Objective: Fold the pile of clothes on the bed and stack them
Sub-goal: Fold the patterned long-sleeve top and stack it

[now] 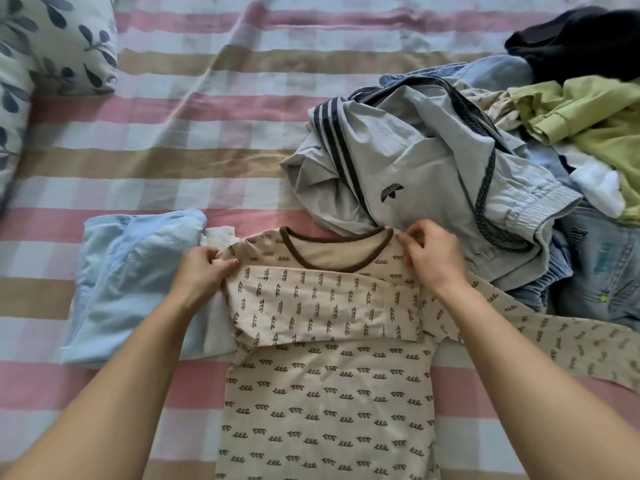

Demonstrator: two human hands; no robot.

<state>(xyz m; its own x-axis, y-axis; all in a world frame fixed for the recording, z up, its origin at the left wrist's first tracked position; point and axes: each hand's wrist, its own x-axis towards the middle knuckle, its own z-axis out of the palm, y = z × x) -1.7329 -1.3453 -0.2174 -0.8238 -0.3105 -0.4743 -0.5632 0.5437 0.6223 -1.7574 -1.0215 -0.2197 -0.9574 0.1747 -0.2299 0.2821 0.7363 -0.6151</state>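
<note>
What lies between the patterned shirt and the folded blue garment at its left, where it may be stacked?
Nothing visible blocks it. The patterned shirt lies right beside the folded blue garment; only the edge of a white cloth shows between them, lying flat.

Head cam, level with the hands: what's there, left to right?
Folded light-blue garment → left hand → cream shirt → right hand → denim garment. The grey jacket spans the shirt and the right hand, so it is left out.
</note>
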